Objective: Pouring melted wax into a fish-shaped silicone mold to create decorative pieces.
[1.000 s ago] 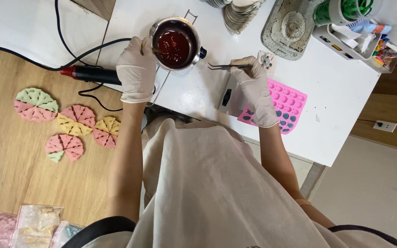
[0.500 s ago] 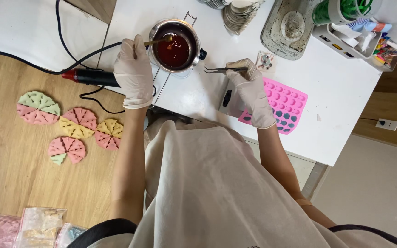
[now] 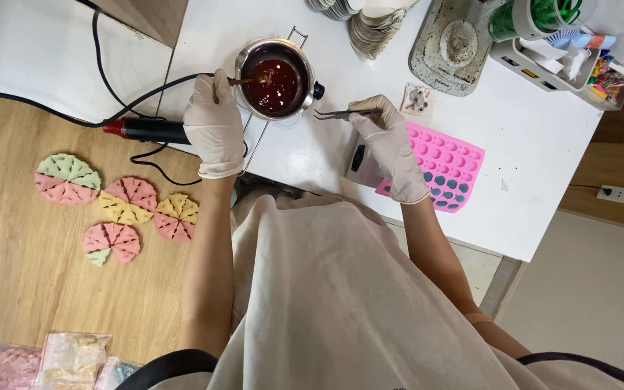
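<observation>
Both my hands wear white gloves. My left hand (image 3: 213, 123) grips a thin stick whose tip dips into dark red liquid in a small metal pot (image 3: 277, 81) on the white table (image 3: 312, 155). To the right of the pot, my right hand (image 3: 389, 144) pinches a pair of dark tweezers (image 3: 337, 113), its points aimed at the pot. Just past my right wrist lies a pink silicone mould (image 3: 448, 162) with round cavities, some of them filled dark.
A black heat tool (image 3: 154, 131) with a red end and cord lies left of my left hand. Coloured wedge-shaped discs (image 3: 117, 206) sit on the wooden surface. A grey tray (image 3: 456, 47), stacked dishes (image 3: 373, 25), a green cup (image 3: 536, 16) and an organiser stand at the back.
My left hand has shifted from holding the pot's rim to stirring in the liquid with the stick. My right hand has stayed put with the tweezers.
</observation>
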